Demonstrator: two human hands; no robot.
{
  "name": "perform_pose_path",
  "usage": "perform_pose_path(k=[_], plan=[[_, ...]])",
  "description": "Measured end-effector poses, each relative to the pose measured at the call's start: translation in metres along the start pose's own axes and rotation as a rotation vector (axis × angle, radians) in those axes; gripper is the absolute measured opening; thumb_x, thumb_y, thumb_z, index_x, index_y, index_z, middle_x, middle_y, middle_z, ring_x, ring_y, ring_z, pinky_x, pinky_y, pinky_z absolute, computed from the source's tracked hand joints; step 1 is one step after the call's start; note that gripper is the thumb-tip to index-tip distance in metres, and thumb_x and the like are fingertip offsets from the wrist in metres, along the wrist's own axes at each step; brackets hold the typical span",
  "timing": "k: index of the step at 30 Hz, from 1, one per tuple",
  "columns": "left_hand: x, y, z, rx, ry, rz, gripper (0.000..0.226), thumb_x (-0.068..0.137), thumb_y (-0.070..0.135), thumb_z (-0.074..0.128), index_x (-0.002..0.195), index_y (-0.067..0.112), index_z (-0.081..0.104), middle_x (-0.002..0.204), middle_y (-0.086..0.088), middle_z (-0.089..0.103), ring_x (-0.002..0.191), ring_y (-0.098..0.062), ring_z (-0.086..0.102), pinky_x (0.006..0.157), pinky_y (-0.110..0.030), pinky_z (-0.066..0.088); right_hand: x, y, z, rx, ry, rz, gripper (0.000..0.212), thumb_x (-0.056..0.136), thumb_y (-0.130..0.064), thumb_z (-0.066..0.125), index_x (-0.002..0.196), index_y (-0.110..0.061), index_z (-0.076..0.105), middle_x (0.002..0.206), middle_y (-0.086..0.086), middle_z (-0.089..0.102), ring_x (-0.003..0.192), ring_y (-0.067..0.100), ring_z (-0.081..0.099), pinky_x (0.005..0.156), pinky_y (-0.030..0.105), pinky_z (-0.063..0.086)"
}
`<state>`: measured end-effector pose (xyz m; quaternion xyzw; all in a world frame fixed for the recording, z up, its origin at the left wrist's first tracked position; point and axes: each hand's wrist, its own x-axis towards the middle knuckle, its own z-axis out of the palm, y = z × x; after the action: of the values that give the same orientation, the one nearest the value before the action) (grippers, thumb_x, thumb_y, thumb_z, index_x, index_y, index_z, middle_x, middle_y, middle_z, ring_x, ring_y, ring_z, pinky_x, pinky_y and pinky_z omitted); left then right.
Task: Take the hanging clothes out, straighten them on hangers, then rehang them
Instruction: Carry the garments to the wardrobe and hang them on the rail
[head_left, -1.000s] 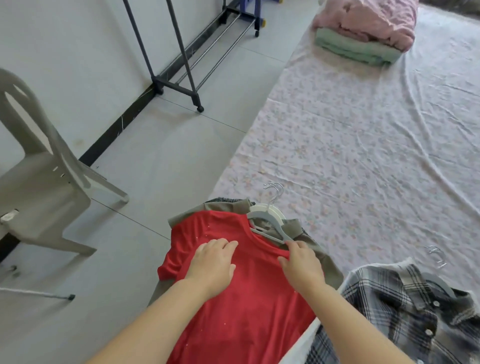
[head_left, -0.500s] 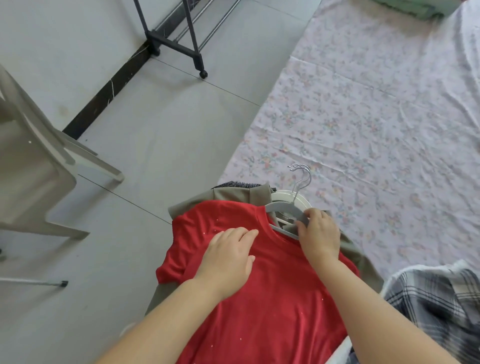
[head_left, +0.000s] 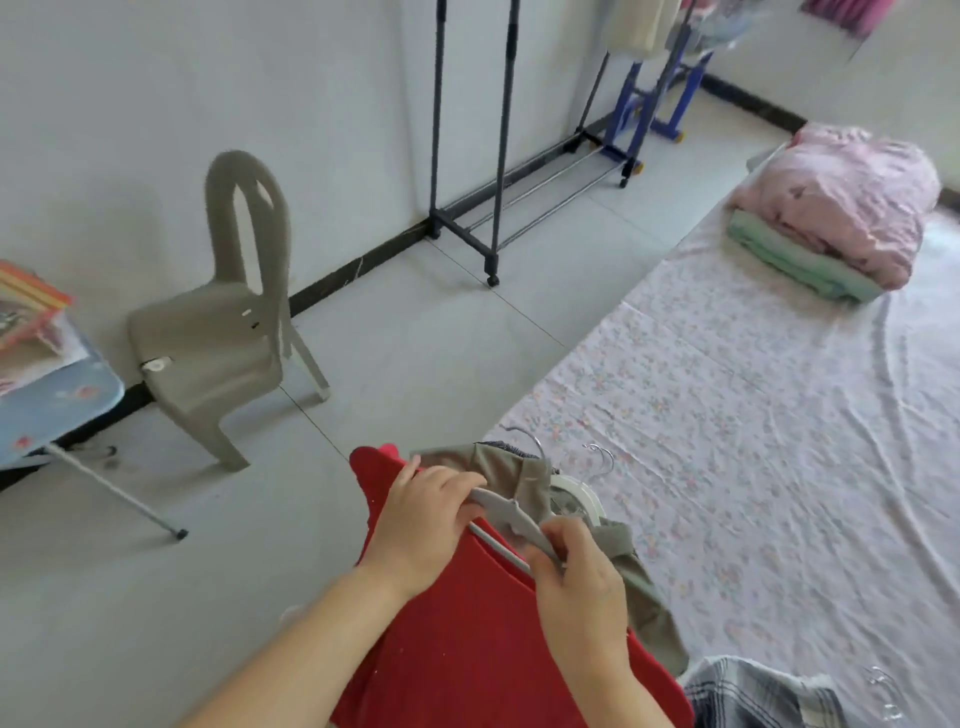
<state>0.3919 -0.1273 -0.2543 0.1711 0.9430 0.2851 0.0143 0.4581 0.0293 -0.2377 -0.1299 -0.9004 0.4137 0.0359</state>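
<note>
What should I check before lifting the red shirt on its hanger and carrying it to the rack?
1. Left hand on the grey hanger: ok, gripping one end.
2. Right hand on the hanger: ok, pinching the other end.
3. Red shirt seated on both hanger shoulders: cannot tell, hands cover the neckline.
4. Olive garment free of the hanger: not ok, it drapes against it.
5. Hook clear of the other hangers: cannot tell.
6. Floor path to the clothes rack: ok, open tiles.
</note>
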Motion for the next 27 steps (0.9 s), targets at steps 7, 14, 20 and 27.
perform_pose_path(k=[7, 14, 20, 27], plan=[[-0.123, 0.016, -0.129, 0.04, 0.37, -0.234, 0.012, 0.085, 0.021, 0.062, 0.095, 0.019, 0.068, 0.083, 0.008, 0.067, 0.081, -0.017, 0.061, 0.074, -0.034, 0.043, -0.049, -0.109, -0.019, 0.001, -0.321, -0.471, 0.026, 0.085, -0.023, 0.062, 0.085, -0.046, 0.05, 0.08, -0.026, 0.061, 0.078, -0.002, 0.056, 0.066, 0.012, 0.042], [-0.284, 0.015, -0.247, 0.212, 0.81, -0.542, 0.012, 0.081, 0.017, 0.067, 0.092, 0.022, 0.069, 0.071, 0.012, 0.066, 0.068, -0.011, 0.063, 0.065, -0.031, 0.047, -0.132, -0.244, 0.022, -0.103, -0.462, -1.078, 0.048, 0.081, -0.018, 0.069, 0.123, -0.038, 0.055, 0.088, -0.012, 0.061, 0.067, 0.007, 0.057, 0.048, 0.018, 0.043], [-0.441, -0.01, -0.312, 0.399, 1.083, -0.829, 0.019, 0.087, 0.024, 0.061, 0.104, 0.022, 0.067, 0.087, 0.009, 0.069, 0.085, -0.011, 0.063, 0.081, -0.03, 0.043, -0.248, -0.359, 0.082, 0.004, -0.551, -1.525, 0.067, 0.06, -0.008, 0.085, 0.12, -0.027, 0.062, 0.074, -0.01, 0.061, 0.047, 0.006, 0.053, 0.03, 0.016, 0.037], [-0.632, -0.04, -0.38, 0.509, 1.333, -1.053, 0.025, 0.087, 0.028, 0.061, 0.11, 0.019, 0.066, 0.086, 0.011, 0.068, 0.08, -0.007, 0.062, 0.081, -0.029, 0.048, -0.417, -0.465, 0.176, 0.284, -0.657, -1.839, 0.062, 0.058, -0.001, 0.085, 0.115, -0.019, 0.067, 0.07, -0.004, 0.06, 0.05, 0.013, 0.057, 0.038, 0.022, 0.046]])
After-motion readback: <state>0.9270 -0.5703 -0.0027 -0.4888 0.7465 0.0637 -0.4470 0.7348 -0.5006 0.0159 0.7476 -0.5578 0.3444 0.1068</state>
